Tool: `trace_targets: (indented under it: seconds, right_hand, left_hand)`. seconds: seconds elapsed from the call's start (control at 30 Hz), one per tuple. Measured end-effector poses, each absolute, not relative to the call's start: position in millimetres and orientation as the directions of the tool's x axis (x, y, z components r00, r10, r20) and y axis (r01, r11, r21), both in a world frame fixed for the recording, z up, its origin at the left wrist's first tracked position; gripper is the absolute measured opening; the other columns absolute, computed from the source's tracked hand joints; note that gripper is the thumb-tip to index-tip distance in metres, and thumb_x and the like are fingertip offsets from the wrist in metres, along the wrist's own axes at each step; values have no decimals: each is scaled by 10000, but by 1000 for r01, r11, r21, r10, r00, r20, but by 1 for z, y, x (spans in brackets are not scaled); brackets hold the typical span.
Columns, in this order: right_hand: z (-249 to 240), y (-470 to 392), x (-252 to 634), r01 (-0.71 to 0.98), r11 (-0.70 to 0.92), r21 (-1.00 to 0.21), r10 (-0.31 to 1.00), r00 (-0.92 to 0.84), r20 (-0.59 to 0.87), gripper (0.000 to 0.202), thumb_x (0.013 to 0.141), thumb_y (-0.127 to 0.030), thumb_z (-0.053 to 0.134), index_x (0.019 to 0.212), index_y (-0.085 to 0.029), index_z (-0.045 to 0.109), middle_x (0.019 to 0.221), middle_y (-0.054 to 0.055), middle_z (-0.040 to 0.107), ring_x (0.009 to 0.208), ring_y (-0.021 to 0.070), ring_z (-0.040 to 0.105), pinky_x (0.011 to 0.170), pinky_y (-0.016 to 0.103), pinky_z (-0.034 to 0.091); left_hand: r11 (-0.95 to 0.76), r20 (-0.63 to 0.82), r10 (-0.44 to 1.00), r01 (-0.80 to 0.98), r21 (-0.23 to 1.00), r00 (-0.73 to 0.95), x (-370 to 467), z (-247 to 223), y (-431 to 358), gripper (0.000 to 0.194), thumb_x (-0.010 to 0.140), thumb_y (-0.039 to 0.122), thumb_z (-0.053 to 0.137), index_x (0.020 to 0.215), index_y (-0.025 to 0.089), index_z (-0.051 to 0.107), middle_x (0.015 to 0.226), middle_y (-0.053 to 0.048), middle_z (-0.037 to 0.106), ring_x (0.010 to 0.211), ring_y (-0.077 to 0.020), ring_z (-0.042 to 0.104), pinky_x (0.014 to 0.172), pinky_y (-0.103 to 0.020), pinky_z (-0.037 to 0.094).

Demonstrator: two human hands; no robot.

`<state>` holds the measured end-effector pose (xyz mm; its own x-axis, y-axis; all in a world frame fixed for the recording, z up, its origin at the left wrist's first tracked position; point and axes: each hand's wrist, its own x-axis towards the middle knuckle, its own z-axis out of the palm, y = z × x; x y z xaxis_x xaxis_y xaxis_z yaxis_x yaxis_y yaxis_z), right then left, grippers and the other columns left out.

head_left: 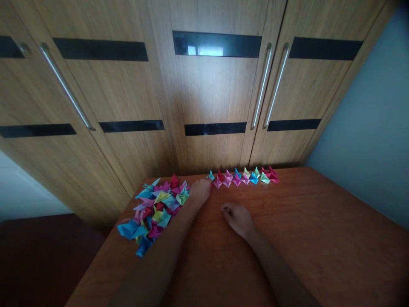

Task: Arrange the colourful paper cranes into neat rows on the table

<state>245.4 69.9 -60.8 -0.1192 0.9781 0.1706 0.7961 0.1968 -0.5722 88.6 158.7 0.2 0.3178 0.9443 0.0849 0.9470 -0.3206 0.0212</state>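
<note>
In the head view, reaching with the left hand [200,191] between the pile [162,197] and the rows [227,180] of folded paper, beside the teal piece [210,175] at the left end. Showing a bit of red paper [211,184] at the fingertips; impossible to tell whether gripped or only touched. Holding the right hand [239,219] curled in a loose fist over the table [294,221], nearer than the rows; nothing visible in it. Heaped in many colours at the table's left, the pile, partly behind the left forearm. Lined up two deep along the far edge, the rows, just before the wardrobe [211,94].
</note>
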Motion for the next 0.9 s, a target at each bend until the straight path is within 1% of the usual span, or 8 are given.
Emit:
trace_targets:
  seconds: [0.13, 0.3, 0.4, 0.5, 0.63, 0.73, 0.83, 0.9]
  right_hand:
    - [-62, 70, 246, 794, 212, -570, 975, -129, 183, 200, 850, -266, 459, 867, -248, 658, 771, -6, 667, 708, 135, 583, 624, 219, 354]
    - [-63, 69, 247, 788, 218, -576, 974, -140, 177, 200, 843, -259, 459, 871, -241, 656, 779, -1, 669, 718, 137, 589, 642, 220, 358]
    - [-63, 69, 247, 785, 217, -580, 975, -143, 171, 203, 838, -250, 456, 869, -241, 656, 793, 0, 674, 720, 134, 592, 641, 218, 360]
    - [-63, 68, 247, 786, 226, -575, 973, -150, 178, 203, 838, -247, 453, 862, -239, 655, 793, 0, 671, 710, 131, 588, 633, 216, 361]
    - [-64, 68, 247, 790, 241, -565, 969, -164, 184, 204, 843, -245, 449, 854, -236, 653, 770, 0, 665, 708, 133, 587, 640, 217, 360]
    - [-66, 69, 247, 792, 231, -565, 972, -157, 176, 206, 843, -245, 449, 862, -233, 654, 778, 1, 670, 712, 134, 591, 641, 219, 359]
    - [-66, 69, 247, 795, 220, -565, 974, -151, 167, 207, 843, -249, 449, 863, -230, 654, 792, 4, 673, 717, 137, 594, 634, 222, 364]
    - [-66, 69, 247, 792, 226, -567, 973, -151, 177, 212, 845, -251, 444, 864, -229, 654, 794, 5, 673, 720, 141, 595, 640, 226, 373]
  left_hand:
    - [-335, 136, 935, 941, 37, 328, 82, 10, 142, 273, 922, 245, 377, 1091, 188, 584, 991, -123, 661, 911, -237, 639, 784, -336, 479]
    - [-380, 204, 910, 923, 55, 362, 55, 21, 93, 246, 911, 263, 400, 1058, 218, 592, 1078, -79, 619, 970, -207, 600, 818, -300, 466]
    - [-411, 276, 885, 907, 87, 374, 23, 21, 60, 234, 886, 239, 435, 1046, 220, 605, 1062, -72, 612, 966, -202, 591, 826, -299, 472]
    - [-358, 329, 893, 928, 103, 308, -21, 15, 33, 270, 875, 243, 443, 1094, 227, 602, 1105, -72, 600, 975, -211, 588, 836, -324, 483]
    - [-262, 426, 885, 958, 117, 190, -84, 1, 8, 275, 857, 316, 459, 1040, 208, 633, 1100, -86, 615, 1003, -238, 592, 877, -360, 484]
    - [-200, 461, 880, 970, 136, 117, -115, -9, -11, 298, 846, 388, 461, 1028, 228, 635, 1097, -64, 633, 952, -219, 629, 814, -308, 519]
    - [-139, 437, 898, 974, 178, 49, -127, -17, -28, 303, 843, 417, 461, 1024, 248, 635, 1073, -41, 657, 860, -194, 659, 729, -265, 540]
    - [-120, 397, 917, 971, 206, 29, -126, -20, -35, 295, 839, 428, 473, 1013, 255, 635, 1061, -32, 665, 865, -193, 661, 735, -266, 540]
